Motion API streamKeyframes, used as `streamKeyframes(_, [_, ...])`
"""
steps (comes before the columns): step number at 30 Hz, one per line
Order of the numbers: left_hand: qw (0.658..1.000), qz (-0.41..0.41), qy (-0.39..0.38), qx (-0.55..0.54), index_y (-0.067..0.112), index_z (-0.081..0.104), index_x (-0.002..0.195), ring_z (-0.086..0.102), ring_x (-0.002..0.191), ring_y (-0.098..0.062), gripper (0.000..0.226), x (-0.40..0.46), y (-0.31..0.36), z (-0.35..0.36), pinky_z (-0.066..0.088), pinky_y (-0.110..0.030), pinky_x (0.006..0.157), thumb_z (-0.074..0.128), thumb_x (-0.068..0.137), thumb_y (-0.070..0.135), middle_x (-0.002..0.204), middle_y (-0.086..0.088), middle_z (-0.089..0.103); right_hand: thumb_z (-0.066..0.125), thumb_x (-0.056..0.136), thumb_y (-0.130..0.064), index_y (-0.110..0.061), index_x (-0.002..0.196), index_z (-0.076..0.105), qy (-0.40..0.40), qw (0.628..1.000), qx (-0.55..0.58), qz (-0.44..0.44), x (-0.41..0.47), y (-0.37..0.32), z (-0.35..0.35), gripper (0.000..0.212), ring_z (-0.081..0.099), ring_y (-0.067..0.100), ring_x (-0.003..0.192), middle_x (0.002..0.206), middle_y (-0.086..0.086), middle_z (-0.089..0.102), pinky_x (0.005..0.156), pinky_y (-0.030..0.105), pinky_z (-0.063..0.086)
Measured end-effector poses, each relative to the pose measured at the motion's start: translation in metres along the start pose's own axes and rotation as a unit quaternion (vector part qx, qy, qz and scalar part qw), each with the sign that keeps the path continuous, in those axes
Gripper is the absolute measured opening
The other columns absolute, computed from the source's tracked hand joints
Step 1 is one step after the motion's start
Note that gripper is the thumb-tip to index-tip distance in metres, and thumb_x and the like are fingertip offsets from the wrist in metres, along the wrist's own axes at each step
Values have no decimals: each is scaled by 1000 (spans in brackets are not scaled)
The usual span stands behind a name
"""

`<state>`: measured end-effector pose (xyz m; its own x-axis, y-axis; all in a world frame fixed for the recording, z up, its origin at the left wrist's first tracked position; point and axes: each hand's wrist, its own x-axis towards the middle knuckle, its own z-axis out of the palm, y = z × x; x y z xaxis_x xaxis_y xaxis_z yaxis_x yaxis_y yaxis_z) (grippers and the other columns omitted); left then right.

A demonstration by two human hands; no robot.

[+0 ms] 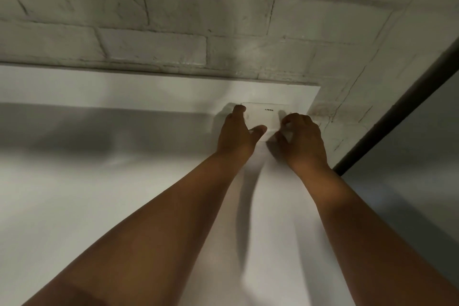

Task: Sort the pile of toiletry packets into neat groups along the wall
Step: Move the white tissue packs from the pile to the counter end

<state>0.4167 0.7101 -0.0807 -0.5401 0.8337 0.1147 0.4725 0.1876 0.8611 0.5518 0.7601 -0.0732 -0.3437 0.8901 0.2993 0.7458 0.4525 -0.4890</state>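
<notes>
Both bare arms stretched forward over a white worktop (99,194) toward its far right corner, beside a white-painted brick wall (173,20). White packet (264,117) with small dark print lying flat near that corner, close to the wall. Left hand (238,131) spread part-open, fingertips on the packet's left edge, thumb on its near edge. Right hand (303,136) curled over the packet's right end, fingers bent tight; whether pinching it, cannot tell. Dark strip (397,112) running diagonally at right.
</notes>
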Motion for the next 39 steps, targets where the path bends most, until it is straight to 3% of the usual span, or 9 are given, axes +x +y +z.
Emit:
streamKeyframes(2, [1000, -2, -27, 7, 15, 36, 138, 49, 121, -23, 72, -2, 1, -5, 41, -33, 101, 71, 79, 38, 133, -10, 48, 62, 82, -24, -18, 109, 58, -9, 1000, -11, 4, -1, -2, -2, 28, 46, 30, 115, 120, 5, 53, 87, 40, 43])
streamKeyframes(5, [999, 14, -35, 35, 15, 34, 140, 44, 126, -25, 74, -11, 5, -17, 38, -34, 103, 68, 80, 42, 137, -10, 44, 62, 85, -31, -21, 121, 56, -23, 999, -45, 18, -5, -9, -7, 38, 28, 30, 136, 146, 6, 34, 103, 47, 34])
streamKeyframes(7, [998, 17, -35, 53, 15, 34, 140, 41, 128, -26, 70, -18, 8, -30, 35, -34, 104, 65, 83, 42, 139, -11, 42, 61, 86, -33, -21, 126, 53, -21, 999, -43, 8, -12, -21, -11, 42, 21, 29, 139, 151, 7, 27, 106, 47, 29])
streamKeyframes(14, [990, 38, 18, 132, 14, 42, 135, 43, 125, -26, 53, -62, 9, -91, 31, -30, 103, 55, 91, 41, 136, -10, 45, 62, 84, -38, -22, 123, 56, -35, 999, -22, -35, -52, -86, -14, 43, 32, 30, 134, 144, 9, 39, 101, 45, 37])
streamKeyframes(20, [987, 42, 41, 150, 15, 46, 132, 44, 124, -29, 47, -119, -24, -158, 35, -38, 105, 53, 92, 39, 136, -10, 46, 62, 83, -40, -24, 119, 57, -85, 994, 0, -70, -113, -149, 4, 40, 41, 27, 124, 131, 4, 51, 97, 44, 42])
streamKeyframes(31, [968, -13, 117, 224, 20, 46, 131, 34, 129, -23, 43, -262, -120, -382, 33, -35, 100, 47, 94, 41, 138, 1, 45, 55, 88, -42, -28, 123, 52, -181, 966, 34, -182, -248, -350, 58, 37, 31, 21, 130, 136, -3, 44, 102, 37, 31])
streamKeyframes(39, [953, -37, 150, 262, 20, 53, 123, 47, 115, -27, 37, -345, -193, -537, 39, -38, 94, 53, 91, 39, 125, -2, 54, 56, 88, -43, -28, 124, 53, -203, 950, 49, -232, -345, -492, 103, 39, 37, 24, 122, 132, 1, 48, 96, 36, 35])
